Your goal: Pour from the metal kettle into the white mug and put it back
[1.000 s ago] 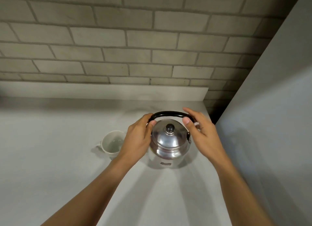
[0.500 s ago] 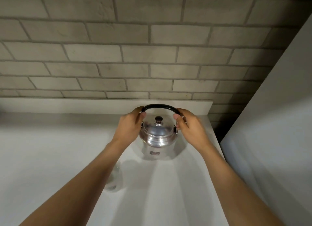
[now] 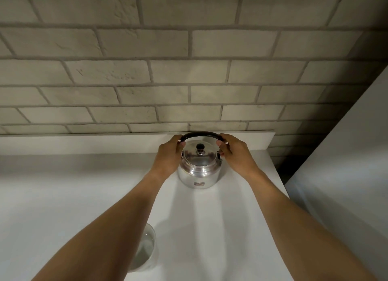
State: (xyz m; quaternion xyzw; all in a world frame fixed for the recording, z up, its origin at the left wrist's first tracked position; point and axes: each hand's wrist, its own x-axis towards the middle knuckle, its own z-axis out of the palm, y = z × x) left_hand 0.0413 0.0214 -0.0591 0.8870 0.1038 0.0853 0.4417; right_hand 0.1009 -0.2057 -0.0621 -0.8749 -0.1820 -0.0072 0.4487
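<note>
The metal kettle [image 3: 199, 171] stands upright on the white counter [image 3: 63, 196], far back near the low backsplash ledge. Its lid with a black knob is on and its black handle arches over the top. My left hand [image 3: 169, 157] grips the handle's left end and my right hand [image 3: 235, 152] grips its right end. The white mug [image 3: 147, 249] sits near the counter's front, with liquid inside. My left forearm covers most of the mug.
A grey brick wall [image 3: 168, 70] rises behind the counter. A tall pale panel [image 3: 346, 175] stands close on the right, with a dark gap between it and the counter's right edge.
Both hands have carried the kettle away from me toward the back wall. The mug, once beside the kettle on the left, now lies near the front under my left forearm.
</note>
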